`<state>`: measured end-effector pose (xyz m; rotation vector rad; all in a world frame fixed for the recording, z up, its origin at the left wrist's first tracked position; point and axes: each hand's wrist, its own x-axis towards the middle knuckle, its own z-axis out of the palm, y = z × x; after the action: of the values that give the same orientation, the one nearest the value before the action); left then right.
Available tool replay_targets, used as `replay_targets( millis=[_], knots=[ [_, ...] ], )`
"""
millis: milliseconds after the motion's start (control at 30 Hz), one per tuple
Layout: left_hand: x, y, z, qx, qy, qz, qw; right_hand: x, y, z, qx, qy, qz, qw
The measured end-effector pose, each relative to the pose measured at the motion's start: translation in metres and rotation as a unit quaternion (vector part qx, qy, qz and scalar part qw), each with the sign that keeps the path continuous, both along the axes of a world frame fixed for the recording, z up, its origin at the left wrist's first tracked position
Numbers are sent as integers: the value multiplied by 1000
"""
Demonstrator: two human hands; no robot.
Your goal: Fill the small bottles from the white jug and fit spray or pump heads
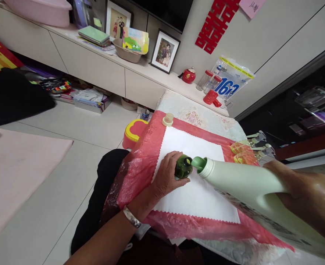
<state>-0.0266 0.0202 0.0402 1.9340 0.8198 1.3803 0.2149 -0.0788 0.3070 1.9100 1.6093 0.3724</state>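
My left hand is wrapped round a small dark green bottle, whose open neck points up and to the right. It is held over a white cloth with a zigzag edge. From the right, my right hand grips the handle of a large pale green detergent jug. The jug is tilted, and its green pouring spout sits close to the bottle's mouth. Whether liquid is flowing I cannot tell. A translucent cap rests at the cloth's far left corner.
Red plastic sheeting covers the table beneath the cloth. Spray bottles with yellow liquid lie at the right edge. A yellow and pink stool stands left of the table. Behind is a low cabinet with framed photos, jars and a red pot.
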Motion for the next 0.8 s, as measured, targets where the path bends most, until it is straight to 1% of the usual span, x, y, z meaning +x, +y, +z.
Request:
replay_targets(
  millis=[167,367,467,600,800],
  knots=[
    [0,0,0,-1,1,-1,1000,-2,1,3,6,-3,0,1000],
    [0,0,2,-3,0,-3,1000,-4,1,5,-7,26,-14,1000],
    [0,1,1,-1,0,-2,1000,-5,3,6,-9,20,-7,1000],
    [1,1,0,-1,-1,1,1000,-8,5,7,-8,6,-15,1000],
    [1,0,0,-1,-1,1,1000,-9,4,8,-12,24,15,1000]
  ],
)
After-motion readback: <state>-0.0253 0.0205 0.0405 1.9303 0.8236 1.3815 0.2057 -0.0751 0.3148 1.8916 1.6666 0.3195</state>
